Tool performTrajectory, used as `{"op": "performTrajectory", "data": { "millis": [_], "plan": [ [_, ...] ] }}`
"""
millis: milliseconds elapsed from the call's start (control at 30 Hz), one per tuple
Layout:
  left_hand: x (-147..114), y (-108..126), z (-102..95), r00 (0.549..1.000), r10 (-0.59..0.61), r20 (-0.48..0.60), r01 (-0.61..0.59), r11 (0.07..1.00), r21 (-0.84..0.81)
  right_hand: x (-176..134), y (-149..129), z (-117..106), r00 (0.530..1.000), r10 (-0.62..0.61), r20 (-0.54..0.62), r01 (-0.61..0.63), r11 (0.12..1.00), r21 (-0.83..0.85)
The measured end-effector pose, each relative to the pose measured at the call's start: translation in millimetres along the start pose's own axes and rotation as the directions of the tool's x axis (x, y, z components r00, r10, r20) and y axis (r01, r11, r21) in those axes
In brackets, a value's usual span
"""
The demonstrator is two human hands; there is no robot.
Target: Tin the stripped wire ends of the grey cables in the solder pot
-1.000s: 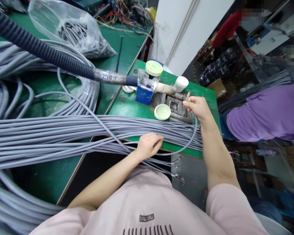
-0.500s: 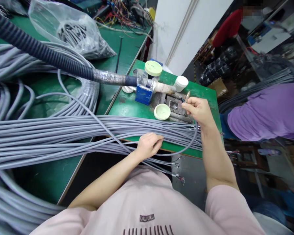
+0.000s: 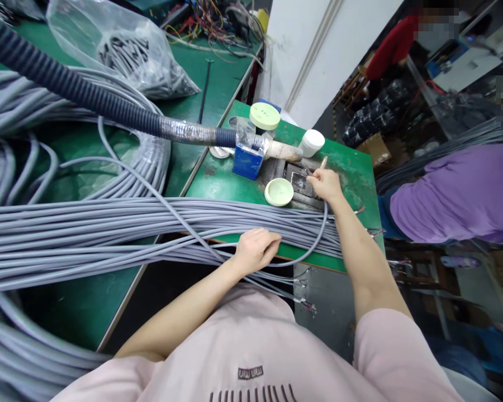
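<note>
My right hand (image 3: 327,185) is closed in a pinch on a grey cable (image 3: 322,230), near its stripped end. That end points at a small square metal pot (image 3: 299,183) with a shiny surface; whether the wires touch it, I cannot tell. From my right hand the cable loops down and back toward my left hand (image 3: 255,247). My left hand lies over the near edge of a bundle of grey cables (image 3: 218,215) with its fingers curled. What is inside those fingers, if anything, is hidden. A shallow pale-green dish (image 3: 279,192) stands left of the pot.
A ribbed black hose (image 3: 121,111) reaches over the bench, its pale nozzle (image 3: 283,151) beside the pot near a blue box (image 3: 248,162). Behind are a white tub (image 3: 312,143) and a green-lidded jar (image 3: 264,116). A person in purple (image 3: 456,192) is at the right.
My right hand has moved a little left with the cable, bringing its stripped end closer over the metal pot. My left hand has hardly moved.
</note>
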State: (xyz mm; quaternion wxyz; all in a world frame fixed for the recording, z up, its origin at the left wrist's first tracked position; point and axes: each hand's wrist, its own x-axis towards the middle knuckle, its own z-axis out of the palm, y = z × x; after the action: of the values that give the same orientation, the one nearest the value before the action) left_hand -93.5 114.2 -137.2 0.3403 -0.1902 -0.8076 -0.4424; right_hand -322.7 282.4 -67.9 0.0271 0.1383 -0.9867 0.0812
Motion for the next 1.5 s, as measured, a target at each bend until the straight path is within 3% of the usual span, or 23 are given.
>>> {"op": "performTrajectory", "data": {
  "millis": [400, 1133, 1233, 1300, 1400, 1500],
  "plan": [
    [-0.4, -0.9, 0.5, 1.000, -0.004, 0.013, 0.004, 1.000, 0.017, 8.1, 2.4, 11.2, 0.999, 0.016, 0.039, -0.011, 0.993, -0.117],
    [-2.0, -2.4, 0.9, 1.000, -0.006, 0.022, 0.006, 1.000, 0.017, 11.5, -0.7, 13.3, 0.999, 0.012, 0.047, -0.008, 0.996, -0.084],
    [-2.7, -2.8, 1.3, 1.000, -0.006, 0.019, 0.005, 1.000, 0.011, 10.1, -2.5, 5.9, 1.000, -0.002, -0.002, 0.002, 0.999, 0.046],
    [-2.9, -3.1, 1.6, 1.000, -0.005, 0.020, 0.005, 1.000, 0.010, 4.2, -4.6, -3.3, 0.998, -0.050, -0.042, 0.058, 0.968, 0.243],
    [-2.4, -2.9, 2.0, 1.000, -0.003, 0.016, 0.002, 1.000, 0.021, -14.9, -10.5, -20.2, 0.990, -0.110, -0.085, 0.139, 0.805, 0.577],
    [-1.5, -1.9, 1.7, 1.000, 0.000, 0.003, 0.000, 1.000, 0.028, -41.9, -20.2, -34.5, 0.989, -0.117, -0.092, 0.146, 0.669, 0.729]
  ]
}}
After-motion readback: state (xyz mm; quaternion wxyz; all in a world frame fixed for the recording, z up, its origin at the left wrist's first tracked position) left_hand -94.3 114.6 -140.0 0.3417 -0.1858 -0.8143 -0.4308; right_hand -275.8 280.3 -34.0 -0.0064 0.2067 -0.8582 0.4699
